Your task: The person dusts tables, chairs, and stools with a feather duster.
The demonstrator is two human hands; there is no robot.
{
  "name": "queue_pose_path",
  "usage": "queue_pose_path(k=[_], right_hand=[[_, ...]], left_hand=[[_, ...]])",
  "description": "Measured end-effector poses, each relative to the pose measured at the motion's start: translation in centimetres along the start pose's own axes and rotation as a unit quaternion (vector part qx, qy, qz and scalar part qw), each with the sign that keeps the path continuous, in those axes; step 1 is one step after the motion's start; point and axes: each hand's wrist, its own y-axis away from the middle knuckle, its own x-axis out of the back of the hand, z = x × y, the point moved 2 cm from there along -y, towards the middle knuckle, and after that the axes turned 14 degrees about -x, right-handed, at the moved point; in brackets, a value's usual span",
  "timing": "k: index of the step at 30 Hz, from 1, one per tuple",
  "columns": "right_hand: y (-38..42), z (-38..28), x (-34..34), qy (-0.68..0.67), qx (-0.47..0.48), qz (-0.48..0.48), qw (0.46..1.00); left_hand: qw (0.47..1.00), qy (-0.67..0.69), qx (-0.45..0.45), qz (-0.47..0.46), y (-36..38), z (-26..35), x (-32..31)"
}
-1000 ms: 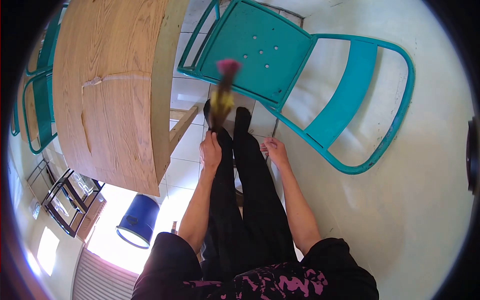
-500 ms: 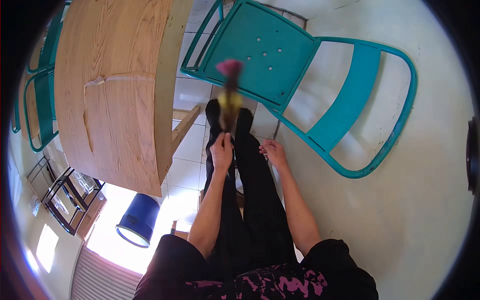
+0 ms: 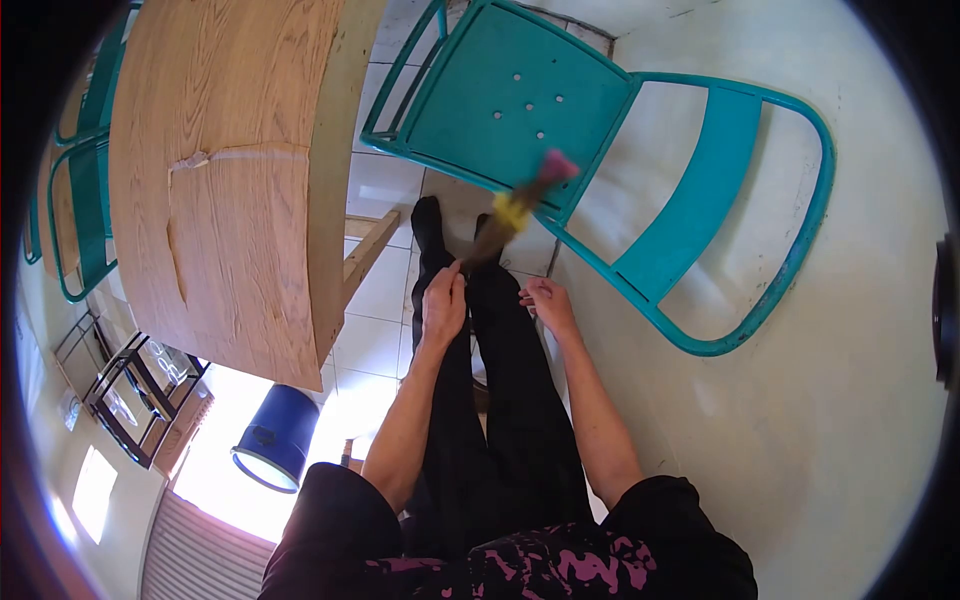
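A blurred, slender brown object (image 3: 487,241) with a yellow band and a pink tip slants up and to the right, its tip over the green chair's seat. Its lower end is pinched in my left hand (image 3: 443,303), which is closed above my left leg. Motion blur hides exactly what the object is. My right hand (image 3: 546,303) hovers beside my right thigh with its fingers curled; whether anything small is inside them is hidden.
A green metal chair (image 3: 520,100) stands ahead against the pale wall. To the left is a wooden table (image 3: 230,240) with peeling veneer. A blue bucket (image 3: 277,430) and a black metal rack (image 3: 130,400) are at the lower left.
The brown object has swung from nearly upright to a slant toward the right. My left hand stays in about the same place, and the left forearm has shifted slightly left.
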Motion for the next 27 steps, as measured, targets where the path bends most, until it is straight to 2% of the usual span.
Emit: queue_pose_path(k=[2,3,5,6,7,9,11,12,13,14,15,17,18,21,23,25,26,27], right_hand=[[0.1,0.0,-0.1,-0.009,-0.003,-0.001,1.000],[0.2,-0.1,-0.1,-0.009,-0.004,0.000,1.000],[0.5,-0.3,-0.2,-0.019,-0.013,-0.001,1.000],[0.3,-0.1,-0.1,-0.019,-0.013,-0.002,1.000],[0.0,0.1,-0.1,-0.013,-0.011,-0.003,1.000],[-0.1,0.3,-0.2,-0.008,-0.010,-0.005,1.000],[0.1,0.2,-0.2,-0.001,-0.006,-0.007,1.000],[0.2,0.2,-0.2,-0.002,-0.006,-0.007,1.000],[0.3,0.2,-0.3,-0.008,-0.016,-0.012,1.000],[0.3,0.1,-0.3,-0.015,-0.026,-0.016,0.999],[0.1,0.3,-0.1,-0.015,-0.025,-0.015,0.999],[-0.3,0.7,0.1,-0.015,-0.007,-0.025,1.000],[-0.1,0.6,0.1,-0.016,-0.008,-0.025,1.000],[0.2,0.2,0.2,-0.001,0.002,-0.004,1.000],[0.4,0.1,0.1,-0.005,-0.013,-0.006,1.000],[0.3,0.2,0.2,-0.004,-0.014,-0.009,1.000],[0.3,0.2,0.2,-0.004,-0.016,-0.012,1.000],[0.2,0.3,0.1,-0.005,-0.016,-0.012,1.000]], left_hand=[[0.992,-0.067,-0.097,-0.053,0.0,-0.7,0.5],[0.993,-0.067,-0.094,-0.012,0.0,-1.0,0.9],[0.992,-0.043,-0.050,0.104,-0.1,-2.6,0.9],[0.989,0.033,0.068,0.125,-0.3,-1.9,1.1],[0.989,0.032,0.067,0.125,-0.4,-1.2,1.1],[0.983,0.125,0.124,0.046,-0.6,-0.5,0.6],[0.986,0.127,0.104,0.010,-0.4,-1.5,0.2],[0.999,0.011,-0.018,-0.051,-0.6,-1.7,0.4],[0.979,-0.105,-0.139,-0.109,-0.7,-2.0,0.4],[0.970,-0.128,-0.194,-0.072,-1.0,-2.5,0.5],[0.970,-0.128,-0.195,-0.072,-1.2,-2.4,0.7],[0.996,-0.085,-0.036,-0.010,-1.4,-2.8,1.2],[0.999,-0.016,0.037,0.028,-1.4,-1.8,1.2],[0.997,0.006,0.070,0.039,-1.4,-1.5,0.1],[0.998,0.006,0.058,0.014,-1.3,-0.9,-0.2],[0.982,-0.140,-0.097,-0.078,-1.8,0.9,-0.3],[0.979,-0.146,-0.046,-0.134,-2.1,1.1,0.0],[0.979,-0.146,-0.046,-0.135,-2.3,0.6,0.1]])
